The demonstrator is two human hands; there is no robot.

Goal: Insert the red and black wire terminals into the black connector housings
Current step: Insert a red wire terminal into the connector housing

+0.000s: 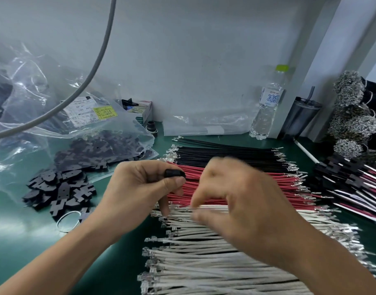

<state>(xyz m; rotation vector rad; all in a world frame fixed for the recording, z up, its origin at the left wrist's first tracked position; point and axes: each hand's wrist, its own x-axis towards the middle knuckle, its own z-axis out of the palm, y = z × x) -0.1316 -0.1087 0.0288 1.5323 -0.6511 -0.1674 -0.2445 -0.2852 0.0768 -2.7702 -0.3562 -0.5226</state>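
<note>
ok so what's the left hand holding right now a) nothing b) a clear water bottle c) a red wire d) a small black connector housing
d: the left hand pinches a small black plastic connector housing between thumb and fingers above the row of red wires, while the clear water bottle stands untouched at the back of the bench.

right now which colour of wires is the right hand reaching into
The white wires, nearest the person; the right hand's blurred fingertips hang at their top edge, below the red and black rows.
</note>
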